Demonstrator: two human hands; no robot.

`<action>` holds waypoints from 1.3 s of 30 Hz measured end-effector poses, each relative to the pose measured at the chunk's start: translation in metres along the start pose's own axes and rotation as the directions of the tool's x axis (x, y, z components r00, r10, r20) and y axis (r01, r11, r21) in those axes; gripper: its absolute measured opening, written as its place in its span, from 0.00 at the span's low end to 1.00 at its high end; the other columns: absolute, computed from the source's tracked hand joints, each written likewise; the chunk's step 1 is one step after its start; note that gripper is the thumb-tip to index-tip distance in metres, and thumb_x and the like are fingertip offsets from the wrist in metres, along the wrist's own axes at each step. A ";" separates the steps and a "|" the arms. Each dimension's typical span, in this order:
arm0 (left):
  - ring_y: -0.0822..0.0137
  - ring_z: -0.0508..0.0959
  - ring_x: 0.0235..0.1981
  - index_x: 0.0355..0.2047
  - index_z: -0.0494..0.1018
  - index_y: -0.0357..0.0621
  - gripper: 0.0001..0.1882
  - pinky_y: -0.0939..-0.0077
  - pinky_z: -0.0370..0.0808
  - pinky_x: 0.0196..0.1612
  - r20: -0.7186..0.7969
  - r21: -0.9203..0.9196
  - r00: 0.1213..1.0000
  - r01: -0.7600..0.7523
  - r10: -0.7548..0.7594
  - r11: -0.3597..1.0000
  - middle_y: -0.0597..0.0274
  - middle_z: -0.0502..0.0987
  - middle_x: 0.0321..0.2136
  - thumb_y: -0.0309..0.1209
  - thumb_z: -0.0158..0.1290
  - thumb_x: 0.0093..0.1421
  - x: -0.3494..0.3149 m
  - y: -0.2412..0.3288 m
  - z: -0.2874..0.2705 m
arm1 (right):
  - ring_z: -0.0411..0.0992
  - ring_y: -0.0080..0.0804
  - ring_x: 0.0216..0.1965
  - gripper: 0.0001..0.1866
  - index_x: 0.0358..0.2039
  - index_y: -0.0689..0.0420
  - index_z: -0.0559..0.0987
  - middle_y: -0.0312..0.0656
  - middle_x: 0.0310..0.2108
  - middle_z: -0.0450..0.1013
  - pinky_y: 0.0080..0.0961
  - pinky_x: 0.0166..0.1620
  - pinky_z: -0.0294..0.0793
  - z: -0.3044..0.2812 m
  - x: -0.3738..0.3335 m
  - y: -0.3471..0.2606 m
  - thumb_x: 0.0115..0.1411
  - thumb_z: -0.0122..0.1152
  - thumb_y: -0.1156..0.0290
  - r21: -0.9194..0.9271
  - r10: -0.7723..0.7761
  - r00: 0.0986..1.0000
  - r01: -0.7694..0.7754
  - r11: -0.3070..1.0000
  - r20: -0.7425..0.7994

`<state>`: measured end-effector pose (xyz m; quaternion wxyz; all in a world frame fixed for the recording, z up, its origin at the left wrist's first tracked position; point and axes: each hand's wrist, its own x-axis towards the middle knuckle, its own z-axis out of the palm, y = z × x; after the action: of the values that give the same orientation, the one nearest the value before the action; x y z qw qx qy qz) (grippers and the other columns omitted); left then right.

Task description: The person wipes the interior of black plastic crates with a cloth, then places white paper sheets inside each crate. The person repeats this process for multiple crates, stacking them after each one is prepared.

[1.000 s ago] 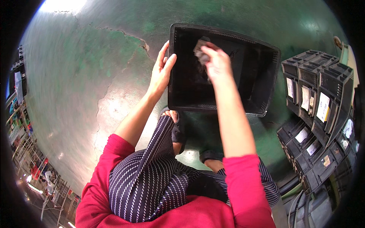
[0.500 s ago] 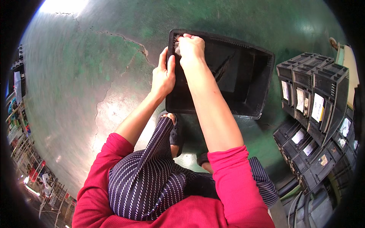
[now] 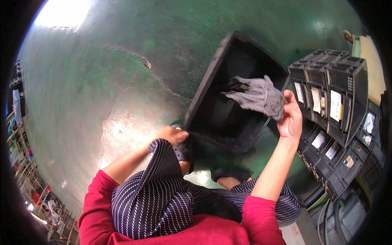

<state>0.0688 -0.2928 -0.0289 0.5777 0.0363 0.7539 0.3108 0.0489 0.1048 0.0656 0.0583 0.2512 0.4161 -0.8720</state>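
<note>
A black plastic crate [image 3: 204,87], open at the top, stands tilted at an angle on the floor in front of me. My left hand [image 3: 173,135] is at its near left corner, fingers closed on the rim there; the hand is partly blurred. Over the crate's right side, my right hand [image 3: 291,118] pinches a crumpled grey rag [image 3: 259,96]. The rag hangs out to the left above the crate's inside, and its far end is dark.
Stacked black crates [image 3: 332,92] with paper labels stand close on the right. My shoes [image 3: 181,151] are just this side of the crate. Cracks run through the green floor [image 3: 122,81]. Cluttered shelves [image 3: 30,171] line the far left edge.
The crate has turned and its left side has swung. My right hand has moved from the far left corner to the right side with the rag. My left hand has come nearer.
</note>
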 end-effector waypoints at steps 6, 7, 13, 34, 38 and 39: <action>0.62 0.67 0.59 0.58 0.65 0.51 0.24 0.67 0.61 0.60 -0.676 -0.323 0.717 -0.498 0.172 0.805 0.49 0.68 0.56 0.48 0.42 0.66 0.041 0.104 -0.093 | 0.68 0.34 0.53 0.23 0.46 0.65 0.74 0.45 0.47 0.72 0.28 0.58 0.63 0.022 0.010 0.049 0.47 0.47 0.82 -0.112 0.071 0.995 -0.078 0.991 -0.071; 0.62 0.66 0.60 0.59 0.65 0.51 0.25 0.68 0.59 0.61 -0.684 -0.322 0.697 -0.554 0.216 0.768 0.50 0.66 0.58 0.48 0.42 0.66 0.050 0.119 -0.095 | 0.67 0.35 0.54 0.25 0.50 0.65 0.73 0.45 0.49 0.71 0.27 0.59 0.63 0.027 0.028 0.073 0.48 0.49 0.84 -0.150 0.143 0.990 -0.144 0.978 -0.018; 0.65 0.69 0.55 0.61 0.62 0.51 0.27 0.71 0.63 0.58 -0.572 -0.174 0.688 -0.634 0.447 0.754 0.52 0.72 0.53 0.45 0.47 0.65 0.100 0.122 -0.070 | 0.75 0.38 0.46 0.15 0.39 0.58 0.81 0.49 0.42 0.77 0.31 0.50 0.71 0.050 0.119 0.215 0.50 0.56 0.76 -0.958 0.204 0.978 -0.084 0.274 -0.028; 0.67 0.72 0.39 0.61 0.63 0.59 0.23 0.74 0.68 0.47 -0.741 -0.021 0.493 -0.695 0.455 0.719 0.57 0.72 0.33 0.39 0.48 0.65 0.099 0.098 -0.064 | 0.75 0.33 0.36 0.13 0.35 0.61 0.72 0.44 0.34 0.73 0.30 0.39 0.77 0.069 0.058 0.105 0.48 0.49 0.87 -0.177 0.167 0.976 -0.191 0.965 -0.142; 0.53 0.74 0.46 0.64 0.56 0.62 0.32 0.64 0.69 0.51 -0.669 0.176 0.615 -0.413 0.417 0.893 0.51 0.72 0.46 0.32 0.51 0.60 0.067 0.120 -0.063 | 0.73 0.35 0.33 0.15 0.37 0.60 0.71 0.41 0.33 0.70 0.29 0.37 0.75 0.051 0.115 0.118 0.47 0.49 0.87 0.123 -0.105 0.917 0.163 0.979 -0.385; 0.50 0.75 0.42 0.65 0.54 0.65 0.34 0.61 0.72 0.47 -0.659 0.252 0.596 -0.400 0.459 0.881 0.51 0.73 0.42 0.31 0.52 0.59 0.068 0.124 -0.063 | 0.72 0.32 0.34 0.16 0.37 0.60 0.72 0.42 0.34 0.70 0.27 0.36 0.73 0.064 0.135 0.122 0.46 0.49 0.86 -0.151 -0.153 0.850 0.087 0.985 -0.505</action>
<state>-0.0480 -0.1921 -0.0149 0.1531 0.1183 0.8954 0.4010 -0.0553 -0.0082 -0.0517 -0.0942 0.4444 0.4840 -0.7479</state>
